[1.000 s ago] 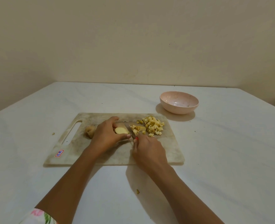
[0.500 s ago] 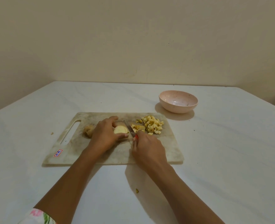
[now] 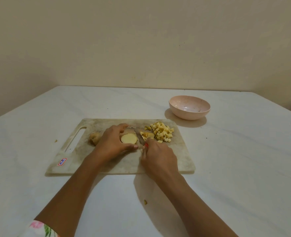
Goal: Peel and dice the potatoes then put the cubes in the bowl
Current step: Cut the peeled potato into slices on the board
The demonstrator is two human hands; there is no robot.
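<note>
Potato [image 3: 129, 138], cut face toward the camera, sits gripped in the curled left hand [image 3: 114, 142] on the cutting board [image 3: 175, 156]; the right hand [image 3: 158, 159] grips a knife [image 3: 140, 136] beside it.

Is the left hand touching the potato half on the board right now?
Touching. The head view shows the left hand gripping the potato half, fingers over its top and thumb under its cut face.
</note>
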